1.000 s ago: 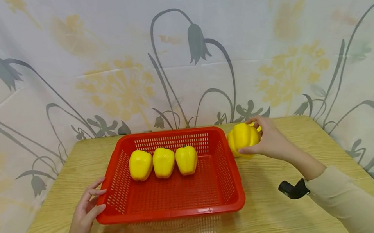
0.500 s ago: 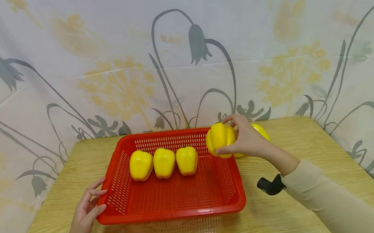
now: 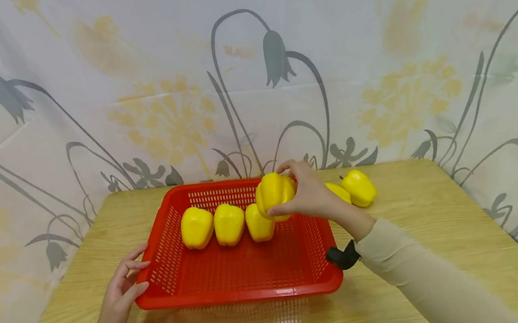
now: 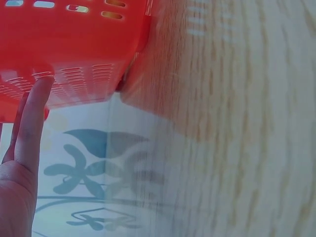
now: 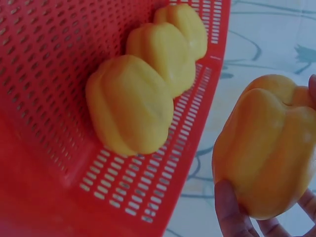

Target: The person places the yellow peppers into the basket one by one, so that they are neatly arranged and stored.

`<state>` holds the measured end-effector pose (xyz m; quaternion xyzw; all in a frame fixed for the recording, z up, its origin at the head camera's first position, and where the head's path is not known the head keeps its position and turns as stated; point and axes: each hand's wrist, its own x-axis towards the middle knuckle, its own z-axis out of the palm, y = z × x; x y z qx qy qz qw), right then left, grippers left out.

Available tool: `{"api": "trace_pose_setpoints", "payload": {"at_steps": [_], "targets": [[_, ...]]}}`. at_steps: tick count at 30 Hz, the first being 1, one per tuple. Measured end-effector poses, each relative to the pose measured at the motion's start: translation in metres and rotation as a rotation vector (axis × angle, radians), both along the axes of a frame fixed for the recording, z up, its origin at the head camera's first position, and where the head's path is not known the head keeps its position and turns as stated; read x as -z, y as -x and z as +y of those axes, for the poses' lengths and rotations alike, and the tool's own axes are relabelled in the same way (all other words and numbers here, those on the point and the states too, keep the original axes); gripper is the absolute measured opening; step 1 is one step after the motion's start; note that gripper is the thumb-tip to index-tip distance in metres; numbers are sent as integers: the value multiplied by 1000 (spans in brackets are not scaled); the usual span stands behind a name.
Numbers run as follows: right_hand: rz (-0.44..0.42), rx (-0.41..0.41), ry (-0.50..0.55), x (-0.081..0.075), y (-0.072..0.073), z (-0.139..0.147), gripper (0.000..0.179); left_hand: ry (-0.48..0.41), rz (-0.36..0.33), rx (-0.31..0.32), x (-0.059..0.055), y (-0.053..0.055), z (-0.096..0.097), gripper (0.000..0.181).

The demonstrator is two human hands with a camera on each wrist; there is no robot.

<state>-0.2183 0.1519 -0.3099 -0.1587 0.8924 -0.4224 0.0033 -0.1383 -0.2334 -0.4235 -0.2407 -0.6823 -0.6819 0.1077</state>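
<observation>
My right hand (image 3: 310,195) grips a yellow bell pepper (image 3: 275,195) between thumb and fingers, above the back right part of a red perforated basket (image 3: 242,296). In the right wrist view the held bell pepper (image 5: 266,148) is beside the basket's wall, apart from the others. Three yellow bell peppers stand in a row along the basket's back; the rightmost bell pepper (image 3: 260,227) is partly covered by the held one. At the basket's left side, my left hand (image 3: 121,291) touches the rim. The left wrist view shows a straight finger (image 4: 33,123) against the outer wall.
Two more yellow bell peppers lie on the wooden table (image 3: 423,249) right of the basket. The far bell pepper (image 3: 358,188) is in full view; the nearer bell pepper (image 3: 339,192) is partly hidden by my right hand. A flower-patterned cloth (image 3: 165,43) hangs behind the table.
My right hand has carried the bell pepper leftward from the table to over the basket, uncovering the bell peppers behind it. My left hand has stayed at the basket's rim.
</observation>
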Motion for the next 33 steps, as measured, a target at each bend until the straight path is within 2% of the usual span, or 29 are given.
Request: {"api": "trace_pose_setpoints", "payload": {"at_steps": [6,20,29,33], "targets": [[-14,-25,8,5,5,-18,77,12,-39,-1,0,0,0,26],[-57,-73,-3,22,11,-58,74,-16,-11,23,1,1,1,28],[-110,-113,-72,31,11,-83,77,-21,-3,24,1,2,1,30],[-105,-151,-120,37,10,-95,77,-14,-12,16,1,1,0,30]]}}
